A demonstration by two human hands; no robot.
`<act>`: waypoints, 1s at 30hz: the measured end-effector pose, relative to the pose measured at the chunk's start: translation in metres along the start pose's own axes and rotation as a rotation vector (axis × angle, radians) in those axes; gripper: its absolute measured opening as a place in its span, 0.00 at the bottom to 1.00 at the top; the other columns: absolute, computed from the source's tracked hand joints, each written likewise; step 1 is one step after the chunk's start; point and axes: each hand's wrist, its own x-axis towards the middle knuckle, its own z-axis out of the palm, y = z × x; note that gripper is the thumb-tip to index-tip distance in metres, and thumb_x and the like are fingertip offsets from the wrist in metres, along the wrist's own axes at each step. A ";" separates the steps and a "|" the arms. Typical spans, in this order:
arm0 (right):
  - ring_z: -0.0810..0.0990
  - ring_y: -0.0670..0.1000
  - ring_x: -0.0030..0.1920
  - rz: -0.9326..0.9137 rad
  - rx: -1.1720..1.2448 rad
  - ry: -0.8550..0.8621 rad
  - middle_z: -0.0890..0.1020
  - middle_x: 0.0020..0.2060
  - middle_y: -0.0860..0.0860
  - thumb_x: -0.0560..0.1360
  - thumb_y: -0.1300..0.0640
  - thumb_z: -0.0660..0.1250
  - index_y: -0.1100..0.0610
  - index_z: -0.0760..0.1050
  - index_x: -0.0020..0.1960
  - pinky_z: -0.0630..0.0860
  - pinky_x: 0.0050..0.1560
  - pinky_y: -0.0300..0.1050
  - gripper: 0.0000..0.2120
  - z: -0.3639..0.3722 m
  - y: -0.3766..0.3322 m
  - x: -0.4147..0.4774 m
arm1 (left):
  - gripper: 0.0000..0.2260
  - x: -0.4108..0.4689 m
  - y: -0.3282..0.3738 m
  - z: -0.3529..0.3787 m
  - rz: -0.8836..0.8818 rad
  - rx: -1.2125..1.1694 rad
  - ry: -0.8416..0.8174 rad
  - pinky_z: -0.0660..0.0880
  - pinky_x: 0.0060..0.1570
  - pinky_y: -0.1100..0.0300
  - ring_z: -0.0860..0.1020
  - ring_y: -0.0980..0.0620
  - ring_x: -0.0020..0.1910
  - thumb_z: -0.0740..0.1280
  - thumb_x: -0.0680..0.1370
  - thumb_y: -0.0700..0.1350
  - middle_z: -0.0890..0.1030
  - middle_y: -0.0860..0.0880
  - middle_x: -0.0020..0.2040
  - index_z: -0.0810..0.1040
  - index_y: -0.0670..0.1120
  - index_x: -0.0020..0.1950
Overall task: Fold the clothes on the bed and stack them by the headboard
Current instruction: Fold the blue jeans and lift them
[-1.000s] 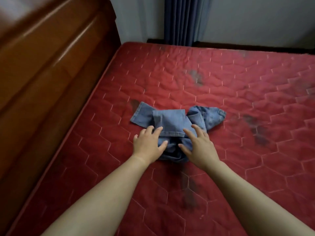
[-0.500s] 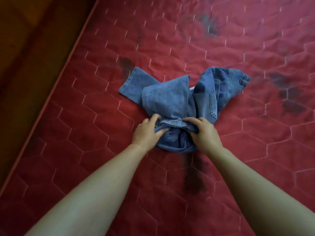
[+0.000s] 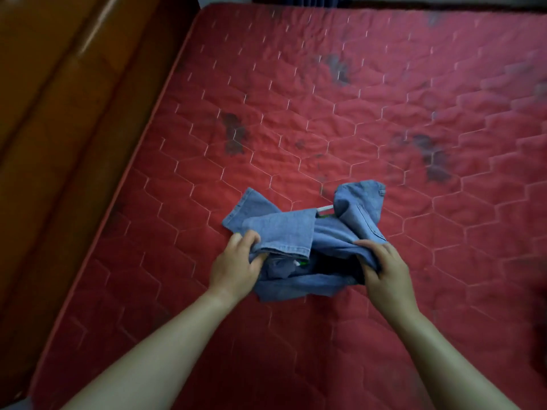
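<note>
Both hands had closed on the jeans (image 3: 310, 241) where, a second earlier, they only rested open on top: the left hand (image 3: 236, 264) gripped a folded leg hem, the right hand (image 3: 384, 270) pinched the bunched denim opposite. The bundle had spread wider, its near part apparently lifting off the bed (image 3: 296, 113). It lay nearer the bed's left edge, beside the wooden headboard (image 3: 59, 113). Folding looked barely begun.
</note>
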 end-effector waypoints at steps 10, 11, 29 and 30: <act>0.75 0.52 0.44 -0.131 -0.006 -0.002 0.78 0.41 0.53 0.70 0.69 0.67 0.59 0.79 0.50 0.65 0.45 0.36 0.11 -0.169 -0.105 -0.087 | 0.06 -0.115 0.114 -0.164 0.083 0.068 0.104 0.63 0.33 0.58 0.75 0.43 0.39 0.66 0.75 0.49 0.67 0.54 0.40 0.70 0.53 0.47; 0.75 0.52 0.44 -0.144 0.006 0.017 0.78 0.41 0.52 0.70 0.69 0.67 0.59 0.78 0.49 0.65 0.46 0.37 0.11 -0.183 -0.114 -0.095 | 0.06 -0.124 0.127 -0.177 0.092 0.082 0.118 0.63 0.33 0.57 0.75 0.43 0.39 0.66 0.75 0.48 0.66 0.54 0.40 0.69 0.53 0.47; 0.71 0.48 0.46 -0.253 0.109 0.356 0.74 0.46 0.53 0.67 0.72 0.64 0.60 0.77 0.53 0.62 0.48 0.28 0.17 -0.280 -0.208 -0.096 | 0.05 -0.116 0.233 -0.280 0.300 -0.016 0.406 0.63 0.38 0.57 0.68 0.50 0.38 0.65 0.74 0.42 0.67 0.49 0.43 0.70 0.48 0.47; 0.71 0.48 0.46 -0.253 0.103 0.349 0.73 0.46 0.53 0.66 0.73 0.64 0.59 0.77 0.53 0.62 0.48 0.26 0.18 -0.279 -0.205 -0.100 | 0.06 -0.117 0.232 -0.277 0.323 -0.019 0.397 0.64 0.38 0.57 0.68 0.49 0.38 0.66 0.74 0.41 0.68 0.49 0.43 0.70 0.48 0.47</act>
